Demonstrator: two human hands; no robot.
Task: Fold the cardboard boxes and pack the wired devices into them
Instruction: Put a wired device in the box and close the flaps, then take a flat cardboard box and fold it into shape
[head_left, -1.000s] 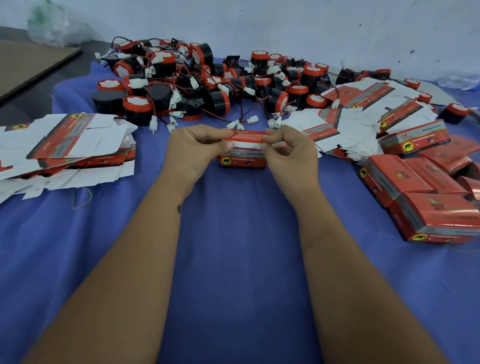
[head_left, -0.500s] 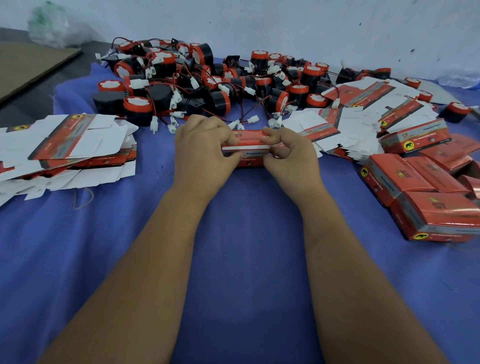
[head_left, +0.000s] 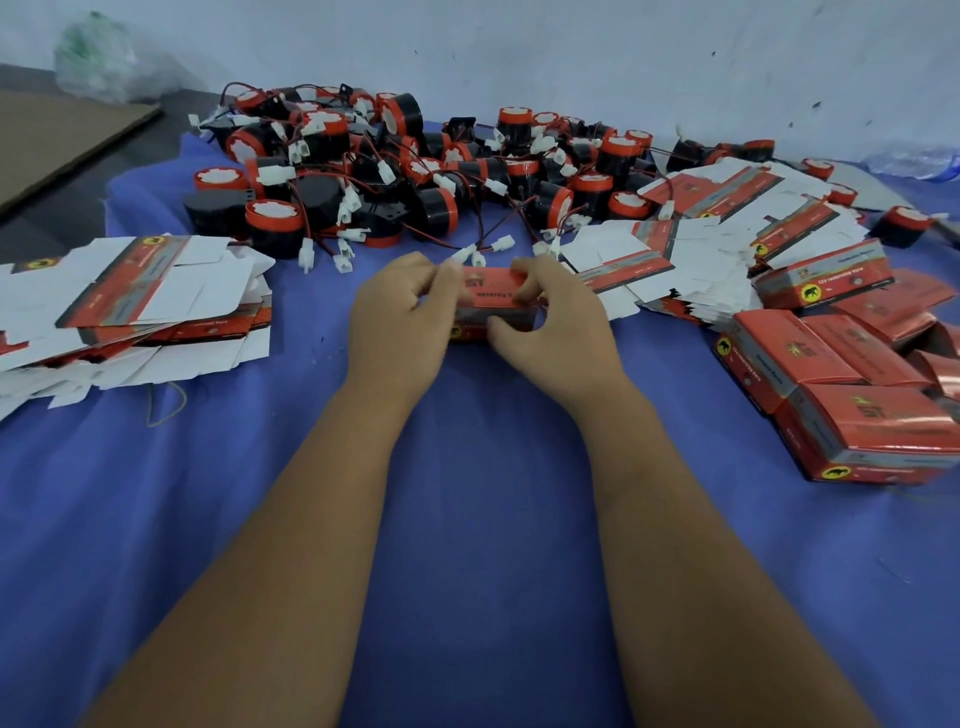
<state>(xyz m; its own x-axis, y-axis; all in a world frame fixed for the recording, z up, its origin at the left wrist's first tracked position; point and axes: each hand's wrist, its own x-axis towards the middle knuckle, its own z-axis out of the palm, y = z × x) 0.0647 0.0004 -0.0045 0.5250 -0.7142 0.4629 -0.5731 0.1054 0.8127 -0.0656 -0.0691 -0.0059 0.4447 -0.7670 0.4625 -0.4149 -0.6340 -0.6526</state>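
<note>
Two bare forearms are reaching forward over a blue cloth (head_left: 467, 519), which is lying under both arms and stretching out to either side of them. At the ends of the arms, the left hand (head_left: 400, 327) and the right hand (head_left: 550, 332) are closing on one small red cardboard box (head_left: 493, 304) from opposite ends; the fingers of both are curling over its top and the right thumb is pressing its near face. The box is sitting between the two hands, low over the cloth; whether it is touching the cloth cannot be told.

Out to the left of the left hand, a stack of flat unfolded cartons (head_left: 130, 306) is lying white side up with red printed bands. Out to the right of the right hand, several folded red boxes (head_left: 841, 395) are lying together, and just beyond them more flat cartons (head_left: 685, 260) are spreading loosely. Beyond both hands, a heap of black-and-red wired devices (head_left: 395, 176) with white connectors is piling up toward a pale wall (head_left: 571, 62).
</note>
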